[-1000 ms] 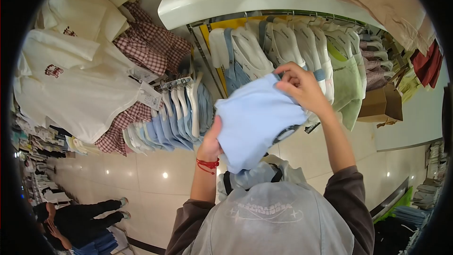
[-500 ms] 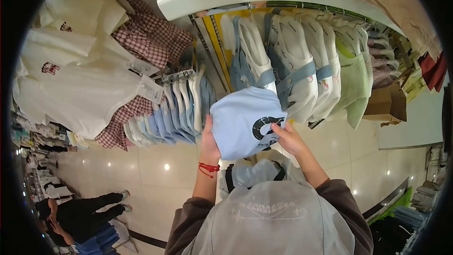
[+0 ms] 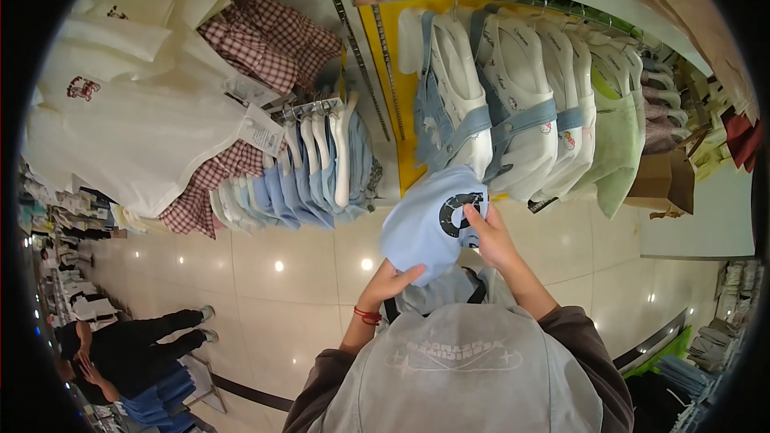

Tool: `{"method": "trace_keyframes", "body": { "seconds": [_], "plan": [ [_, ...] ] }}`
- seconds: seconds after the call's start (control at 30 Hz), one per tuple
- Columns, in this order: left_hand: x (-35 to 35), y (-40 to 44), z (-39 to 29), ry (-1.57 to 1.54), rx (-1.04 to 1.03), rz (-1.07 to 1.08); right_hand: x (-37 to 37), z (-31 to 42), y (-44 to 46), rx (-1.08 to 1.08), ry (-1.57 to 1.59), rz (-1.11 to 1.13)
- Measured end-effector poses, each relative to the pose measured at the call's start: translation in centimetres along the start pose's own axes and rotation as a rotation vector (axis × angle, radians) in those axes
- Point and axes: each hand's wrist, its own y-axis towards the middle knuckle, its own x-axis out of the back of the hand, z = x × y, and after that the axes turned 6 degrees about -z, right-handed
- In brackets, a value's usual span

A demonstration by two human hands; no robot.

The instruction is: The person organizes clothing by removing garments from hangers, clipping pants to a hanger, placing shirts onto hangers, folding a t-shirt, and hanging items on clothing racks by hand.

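A light blue folded shirt (image 3: 417,220) with a black printed design is held up in front of my chest. My left hand (image 3: 391,282), with a red cord on the wrist, grips its lower left edge, thumb on top. On the right side, my right hand (image 3: 492,239) pinches the cloth beside the black print, thumb over the front. The fingers under the cloth are hidden on both hands. Just beyond the shirt hang white and denim-blue tops (image 3: 457,96) on hangers.
White shirts (image 3: 144,120) with checked skirts (image 3: 265,40) hang at the left, above a row of blue garments (image 3: 305,184) on hangers. A pale green top (image 3: 613,136) and a brown cardboard box (image 3: 662,180) are at the right. Another person (image 3: 120,353) stands at lower left.
My left hand has slid from the shirt's left side to its lower edge. The shirt now looks narrower and more tilted, and my right hand keeps its hold.
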Motion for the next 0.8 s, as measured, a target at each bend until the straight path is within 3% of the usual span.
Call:
{"method": "trace_keyframes", "body": {
  "seconds": [0.13,0.27,0.47,0.53,0.63,0.8],
  "plan": [
    [0.0,-0.2,0.7,-0.438,0.09,-0.271,0.6,1.0,0.6,0.207,-0.407,-0.063],
    [0.6,-0.1,-2.3,-0.297,0.026,-0.317,0.3,1.0,0.8,0.224,-0.303,-0.075],
    [1.5,-0.3,-5.4,-0.068,-0.081,-0.366,0.3,3.3,-0.1,0.073,-0.171,0.133],
    [2.0,-0.4,-5.6,-0.065,-0.113,-0.364,1.4,2.2,0.4,0.045,-0.298,0.119],
    [2.2,0.0,-5.6,0.133,-0.329,-0.42,1.6,1.4,0.5,0.081,-0.419,0.096],
    [2.1,0.4,-6.8,0.506,-0.52,-0.678,0.7,2.5,0.3,0.173,-0.732,0.012]
  ]
}}
